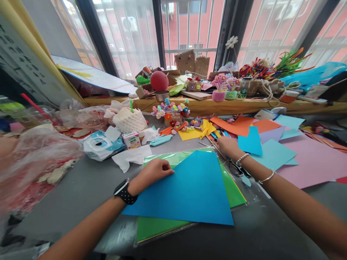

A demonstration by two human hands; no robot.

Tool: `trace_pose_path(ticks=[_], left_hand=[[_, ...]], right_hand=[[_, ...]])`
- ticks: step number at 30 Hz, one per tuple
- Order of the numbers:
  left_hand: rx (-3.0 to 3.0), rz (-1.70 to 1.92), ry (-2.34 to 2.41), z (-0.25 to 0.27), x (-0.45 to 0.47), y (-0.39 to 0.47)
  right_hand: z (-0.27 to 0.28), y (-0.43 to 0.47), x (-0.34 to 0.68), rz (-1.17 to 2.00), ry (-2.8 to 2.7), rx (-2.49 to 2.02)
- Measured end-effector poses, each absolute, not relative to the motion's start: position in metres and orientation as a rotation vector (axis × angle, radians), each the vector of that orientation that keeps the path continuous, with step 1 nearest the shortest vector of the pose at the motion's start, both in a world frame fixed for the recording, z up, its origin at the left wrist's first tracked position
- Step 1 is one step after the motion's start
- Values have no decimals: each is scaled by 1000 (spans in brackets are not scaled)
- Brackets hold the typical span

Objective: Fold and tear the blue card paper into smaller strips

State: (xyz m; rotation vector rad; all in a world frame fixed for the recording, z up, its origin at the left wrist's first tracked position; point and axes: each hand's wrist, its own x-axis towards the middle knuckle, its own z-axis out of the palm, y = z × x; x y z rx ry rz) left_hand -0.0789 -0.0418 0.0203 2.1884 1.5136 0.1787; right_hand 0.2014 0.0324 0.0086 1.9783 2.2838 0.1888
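At the far left of the bench (78, 195), plastic bags (35, 155) hold contents too blurred to identify; beside them stands a clear cup (40, 112) with a red straw (40, 110); next come a blue-and-white wipes packet (101, 145), a small drink carton (131, 140) and a foam-netted round object (129, 121) with a green straw (131, 105) in its top. On the window ledge (116, 102), a metal tin (162, 95) sits beneath a red ball (159, 81); in front of the ledge, a flowerpot (175, 120) carries small multicoloured flowers (169, 106); nearer, a transparent sleeve (235, 193) contains green sheets (159, 225); on the ledge at right, a pink pot (218, 95) and a pale green pot (231, 95) bear pink flowers (220, 81).

Left hand (155, 170): fingers curled, fingertips touching the blue sheet (189, 191) near its upper left edge; whether they pinch it cannot be determined; the sheet lies across the sleeve, directly in front of the person. Right hand (227, 146): extended beyond the sleeve's upper right corner, fingers lowered among paper scraps, just beyond the scissors (235, 169); fingertips partly hidden, so opening and grasp cannot be determined.
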Motion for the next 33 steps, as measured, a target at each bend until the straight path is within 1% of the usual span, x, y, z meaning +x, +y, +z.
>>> trace_pose_path(ticks=[5,9,12,14,15,18,19,20,22,24,28,33], left_hand=[[2204,166,1564,24,-80,-40],[2226,186,1597,27,-78,-37],[2270,221,1584,29,-73,-34],[2300,280,1557,30,-66,-32],[2308,324,1527,30,-62,-32],[2262,494,1359,33,-46,-32],[2212,546,1310,35,-40,-32],[2151,586,1268,36,-35,-33],[2001,605,1162,39,-25,-35],[1853,610,1065,40,-18,-36],[1686,625,1021,39,-15,-37],[1645,616,1051,33,-23,-36]], right_hand=[[20,27,212,190,2313,2113],[35,21,218,179,2537,2304],[43,17,217,23,2797,2500],[47,14,213,-253,2980,2571],[49,12,209,-491,3057,2583],[52,3,196,-1438,3064,2442],[53,0,191,-1692,3003,2348],[54,-4,187,-1858,2942,2267],[54,-11,179,-2025,2865,2142],[53,-16,174,-2110,2823,2060],[47,-16,170,-2229,2738,1971],[40,-14,171,-2323,2628,1908]])
